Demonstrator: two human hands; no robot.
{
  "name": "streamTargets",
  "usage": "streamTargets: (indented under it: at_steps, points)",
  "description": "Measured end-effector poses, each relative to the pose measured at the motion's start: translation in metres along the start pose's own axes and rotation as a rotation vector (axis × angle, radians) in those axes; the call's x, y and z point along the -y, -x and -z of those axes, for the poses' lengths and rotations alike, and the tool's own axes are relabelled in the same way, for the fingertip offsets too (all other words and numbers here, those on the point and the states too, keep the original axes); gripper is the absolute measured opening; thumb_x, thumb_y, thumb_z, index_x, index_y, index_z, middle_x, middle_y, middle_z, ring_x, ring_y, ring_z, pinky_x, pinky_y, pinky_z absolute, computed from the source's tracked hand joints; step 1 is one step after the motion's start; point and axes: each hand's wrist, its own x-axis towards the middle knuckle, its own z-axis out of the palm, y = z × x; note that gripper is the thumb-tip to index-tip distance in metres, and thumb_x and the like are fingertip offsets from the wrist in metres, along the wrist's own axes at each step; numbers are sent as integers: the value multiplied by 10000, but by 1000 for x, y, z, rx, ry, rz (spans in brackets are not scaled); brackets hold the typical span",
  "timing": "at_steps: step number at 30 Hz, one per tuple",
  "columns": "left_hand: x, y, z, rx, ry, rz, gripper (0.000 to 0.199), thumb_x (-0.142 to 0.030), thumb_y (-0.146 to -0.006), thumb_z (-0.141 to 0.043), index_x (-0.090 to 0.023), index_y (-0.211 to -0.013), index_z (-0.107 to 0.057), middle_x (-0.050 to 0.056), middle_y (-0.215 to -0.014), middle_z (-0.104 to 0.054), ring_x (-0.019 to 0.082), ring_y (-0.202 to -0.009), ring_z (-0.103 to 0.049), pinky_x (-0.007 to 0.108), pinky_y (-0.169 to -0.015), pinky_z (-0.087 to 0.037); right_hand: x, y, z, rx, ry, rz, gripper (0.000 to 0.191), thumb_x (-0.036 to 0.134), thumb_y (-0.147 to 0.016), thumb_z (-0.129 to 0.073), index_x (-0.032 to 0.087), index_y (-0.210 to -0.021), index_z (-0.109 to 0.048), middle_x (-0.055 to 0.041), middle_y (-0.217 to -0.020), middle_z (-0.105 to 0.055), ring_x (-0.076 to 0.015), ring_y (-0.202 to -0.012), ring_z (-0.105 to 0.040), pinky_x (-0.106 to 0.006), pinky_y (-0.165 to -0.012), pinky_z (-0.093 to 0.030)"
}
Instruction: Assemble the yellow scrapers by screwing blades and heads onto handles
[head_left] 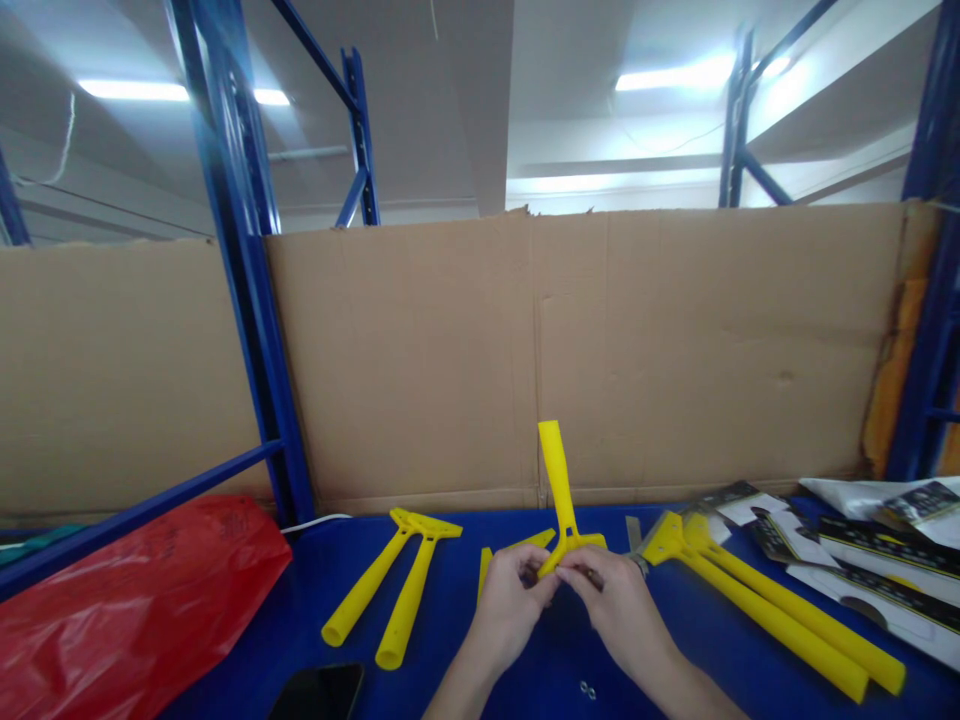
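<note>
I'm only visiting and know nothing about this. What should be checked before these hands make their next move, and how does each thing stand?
1. Yellow tool steadied: ok, left hand holds its head.
2. Right hand in position: ok, fingers at the tool's head.
3. Small part pinched in the right fingertips: cannot tell, fingers hide it.
4. Small metal pieces secured: not ok, lying loose on the blue surface.
5. Red bag away from both hands: ok, far left.
</note>
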Motion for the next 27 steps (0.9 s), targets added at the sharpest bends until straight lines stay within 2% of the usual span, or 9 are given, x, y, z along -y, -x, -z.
streamTargets:
  at_steps: [8, 12, 16, 19, 23, 27]
  points:
    - [0, 0, 1, 6, -99, -44, 181, -316, -713, -610, -138, -712, -642, 12, -646, -572, 116, -599, -469, 232, -569, -367, 1, 1, -5, -32, 43, -61, 208, 244, -821, -486, 225, -661, -618, -19, -662, -712, -197, -629, -663, -267, -582, -467]
    - [-5, 2, 2, 8, -63, -29, 150, -284, -705, -620, -141, -660, -631, -1, -606, -541, 105, -568, -456, 224, -555, -375, -1, 1, -3, -91, 103, -118, 118, 291, -782, -562, 238, -677, -561, 4, -586, -665, -201, -548, -632, -272, -524, -430]
    - [-8, 3, 0, 2, 34, 20, 196, -323, -671, -680, -135, -636, -639, -5, -577, -539, 100, -540, -464, 221, -528, -408, -3, -1, 1, -94, 140, -99, 200, 325, -775, -585, 241, -602, -529, 24, -512, -623, -179, -481, -595, -260, -486, -407]
    - [-7, 2, -3, -25, 120, 83, 263, -371, -610, -741, -126, -655, -654, -2, -579, -569, 98, -531, -486, 219, -507, -440, -4, -2, 3, -74, 112, -46, 221, 335, -794, -561, 237, -596, -552, 17, -530, -645, -170, -489, -600, -250, -476, -418]
    - [-4, -1, -4, -76, 197, 146, 331, -392, -545, -783, -110, -662, -656, -3, -565, -591, 89, -491, -502, 217, -472, -458, -5, -4, 7, -46, 104, -14, 231, 335, -849, -482, 228, -686, -606, 6, -618, -696, -166, -550, -643, -245, -526, -460]
    - [-3, -4, 1, -155, 239, 204, 323, -336, -500, -818, -104, -647, -650, -9, -535, -601, 83, -466, -512, 206, -446, -460, -10, -6, 16, -105, 193, -44, 234, 297, -864, -417, 224, -734, -597, -18, -674, -704, -183, -598, -653, -265, -542, -458]
